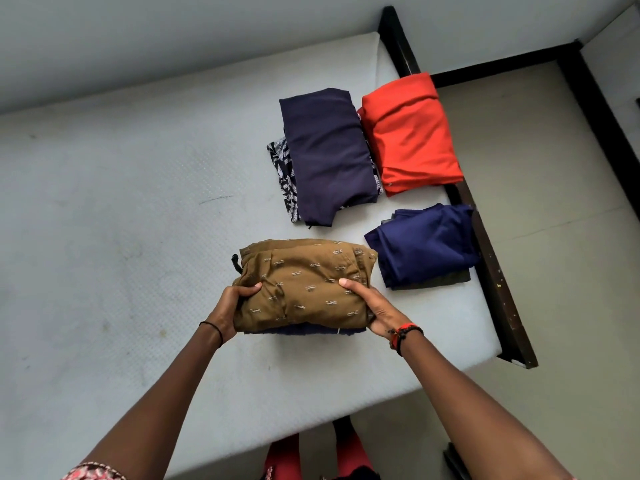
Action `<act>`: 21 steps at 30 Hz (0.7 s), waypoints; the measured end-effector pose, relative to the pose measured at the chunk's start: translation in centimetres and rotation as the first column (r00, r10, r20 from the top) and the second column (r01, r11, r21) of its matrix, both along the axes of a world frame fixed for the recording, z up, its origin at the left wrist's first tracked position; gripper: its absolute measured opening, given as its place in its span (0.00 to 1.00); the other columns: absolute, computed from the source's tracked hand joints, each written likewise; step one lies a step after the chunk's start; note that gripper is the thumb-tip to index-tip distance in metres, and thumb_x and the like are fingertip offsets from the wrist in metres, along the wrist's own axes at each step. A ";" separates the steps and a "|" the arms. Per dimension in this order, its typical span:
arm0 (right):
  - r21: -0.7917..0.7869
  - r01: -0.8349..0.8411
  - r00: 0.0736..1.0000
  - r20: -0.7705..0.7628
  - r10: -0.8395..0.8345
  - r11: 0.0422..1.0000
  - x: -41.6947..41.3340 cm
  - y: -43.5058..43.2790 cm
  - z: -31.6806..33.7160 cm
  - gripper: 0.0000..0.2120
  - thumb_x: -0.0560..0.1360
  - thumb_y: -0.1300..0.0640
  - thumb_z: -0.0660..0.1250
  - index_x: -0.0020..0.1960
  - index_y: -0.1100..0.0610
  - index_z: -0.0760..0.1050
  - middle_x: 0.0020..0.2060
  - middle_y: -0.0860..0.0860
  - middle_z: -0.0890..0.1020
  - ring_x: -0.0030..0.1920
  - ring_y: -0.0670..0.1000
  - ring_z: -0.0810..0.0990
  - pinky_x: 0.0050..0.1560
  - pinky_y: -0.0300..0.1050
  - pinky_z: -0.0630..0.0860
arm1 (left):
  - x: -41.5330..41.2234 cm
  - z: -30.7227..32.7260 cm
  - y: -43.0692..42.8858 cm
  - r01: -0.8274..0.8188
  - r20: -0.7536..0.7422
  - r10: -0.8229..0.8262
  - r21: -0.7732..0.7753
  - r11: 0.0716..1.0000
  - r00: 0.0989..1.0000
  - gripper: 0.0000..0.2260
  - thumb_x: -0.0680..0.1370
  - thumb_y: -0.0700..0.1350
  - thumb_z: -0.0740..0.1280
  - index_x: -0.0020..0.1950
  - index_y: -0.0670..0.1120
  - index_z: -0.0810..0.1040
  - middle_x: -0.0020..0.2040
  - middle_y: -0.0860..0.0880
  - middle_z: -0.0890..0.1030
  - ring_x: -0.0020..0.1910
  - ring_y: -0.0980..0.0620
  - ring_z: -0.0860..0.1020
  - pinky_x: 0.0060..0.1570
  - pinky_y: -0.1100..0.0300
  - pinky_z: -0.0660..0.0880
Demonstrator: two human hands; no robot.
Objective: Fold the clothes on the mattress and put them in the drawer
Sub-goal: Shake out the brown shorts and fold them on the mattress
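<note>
One head-worn wide-angle view, steeply downward and forward, close above the mattress (138, 202), perhaps from its near edge.

The pale grey mattress (138, 202) carries four folded stacks. Between the left hand (228, 306) and the right hand (375, 311) sits a brown bundle (301, 285) on a dark blue piece (311, 330). Just beyond the right hand is a blue fold (426, 244) on a dark cloth (446, 280). Farther off is a navy fold (325, 150) over a leaf-print piece (282, 174), with an orange fold (410, 133) beside it.
</note>
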State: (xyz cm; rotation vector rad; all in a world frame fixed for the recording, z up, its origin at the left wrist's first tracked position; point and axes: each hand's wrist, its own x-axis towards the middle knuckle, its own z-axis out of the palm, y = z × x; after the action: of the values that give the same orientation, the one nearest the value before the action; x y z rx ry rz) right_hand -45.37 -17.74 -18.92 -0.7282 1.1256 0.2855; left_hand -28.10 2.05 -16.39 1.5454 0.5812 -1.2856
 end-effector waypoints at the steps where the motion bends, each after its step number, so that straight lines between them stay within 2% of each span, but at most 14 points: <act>1: 0.015 0.012 1.000 0.007 -0.012 1.000 0.0 0.3 0.2 0.23 0.69 0.49 0.73 0.62 0.54 0.74 0.55 0.54 0.83 0.56 0.53 0.81 0.51 0.47 0.79 | 0.3 0.4 0.1 0.008 -0.001 -0.008 -0.002 1.000 1.000 0.09 0.75 0.40 0.65 0.54 0.47 0.77 0.50 0.44 0.82 0.50 0.42 0.79 0.46 0.51 0.76; 4: 0.005 0.035 0.999 0.016 -0.035 0.999 0.3 0.7 2.4 0.23 0.68 0.49 0.73 0.61 0.54 0.75 0.54 0.54 0.83 0.55 0.54 0.81 0.52 0.48 0.79 | 1.1 2.6 0.2 0.044 0.010 -0.044 -0.011 0.999 0.999 0.10 0.75 0.40 0.66 0.55 0.45 0.78 0.50 0.43 0.82 0.49 0.42 0.79 0.45 0.53 0.76; 8: -0.042 0.091 0.996 0.005 -0.091 0.995 0.6 0.1 6.2 0.19 0.68 0.50 0.74 0.57 0.53 0.76 0.50 0.53 0.83 0.51 0.53 0.82 0.41 0.45 0.79 | 2.1 6.2 -0.7 0.121 0.057 -0.119 -0.042 0.992 0.991 0.11 0.74 0.41 0.67 0.56 0.44 0.78 0.49 0.44 0.83 0.47 0.44 0.80 0.42 0.55 0.76; 10: -0.081 0.127 0.992 0.016 -0.126 0.989 0.6 -0.8 8.4 0.23 0.67 0.50 0.75 0.59 0.54 0.75 0.52 0.54 0.83 0.52 0.54 0.81 0.43 0.46 0.79 | 2.8 8.7 -1.6 0.200 0.092 -0.193 -0.068 0.977 0.977 0.16 0.70 0.45 0.70 0.57 0.45 0.78 0.49 0.46 0.83 0.48 0.45 0.80 0.43 0.56 0.75; 13: -0.131 0.153 0.988 0.050 -0.148 0.979 0.2 -2.4 12.0 0.26 0.67 0.50 0.75 0.62 0.55 0.74 0.53 0.55 0.82 0.54 0.55 0.80 0.50 0.48 0.79 | 3.7 12.2 -2.9 0.337 0.132 -0.324 -0.098 0.936 0.937 0.28 0.63 0.53 0.73 0.61 0.49 0.76 0.55 0.48 0.83 0.55 0.47 0.80 0.53 0.54 0.76; 14: -0.152 0.163 0.986 0.060 -0.156 0.975 0.0 -3.1 13.9 0.26 0.66 0.49 0.75 0.62 0.55 0.74 0.53 0.55 0.82 0.54 0.55 0.80 0.52 0.49 0.78 | 3.9 13.8 -3.7 0.372 0.150 -0.355 -0.107 0.922 0.923 0.29 0.62 0.55 0.74 0.62 0.50 0.76 0.56 0.49 0.82 0.56 0.48 0.79 0.55 0.54 0.75; 16: -0.178 0.177 0.984 0.066 -0.168 0.968 -0.3 -4.1 16.0 0.28 0.65 0.49 0.76 0.62 0.56 0.74 0.54 0.56 0.82 0.54 0.56 0.80 0.54 0.54 0.78 | 3.8 15.7 -4.9 0.389 0.152 -0.368 -0.143 0.910 0.917 0.29 0.63 0.55 0.73 0.64 0.51 0.75 0.56 0.49 0.82 0.57 0.48 0.79 0.53 0.55 0.76; 19: -0.212 0.224 0.972 0.119 -0.202 0.951 -1.3 -6.1 20.8 0.28 0.64 0.50 0.77 0.61 0.57 0.76 0.51 0.57 0.84 0.52 0.56 0.82 0.47 0.50 0.80 | 3.0 19.7 -7.5 0.418 0.187 -0.384 -0.203 0.886 0.904 0.30 0.66 0.54 0.74 0.66 0.49 0.72 0.57 0.47 0.81 0.57 0.46 0.79 0.50 0.55 0.76; 21: -0.227 0.246 0.965 0.147 -0.216 0.942 -2.1 -7.2 23.5 0.30 0.61 0.49 0.79 0.60 0.57 0.77 0.50 0.57 0.84 0.51 0.56 0.83 0.43 0.47 0.80 | 2.7 22.0 -9.1 0.451 0.218 -0.406 -0.235 0.861 0.888 0.35 0.64 0.56 0.76 0.68 0.49 0.70 0.59 0.46 0.81 0.57 0.45 0.79 0.50 0.54 0.77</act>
State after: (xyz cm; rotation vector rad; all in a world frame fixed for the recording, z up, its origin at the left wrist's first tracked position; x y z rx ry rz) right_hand -47.48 -24.96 4.57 -0.8092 1.1298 -0.0983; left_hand -25.37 -7.02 5.59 1.5674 -0.0652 -1.4816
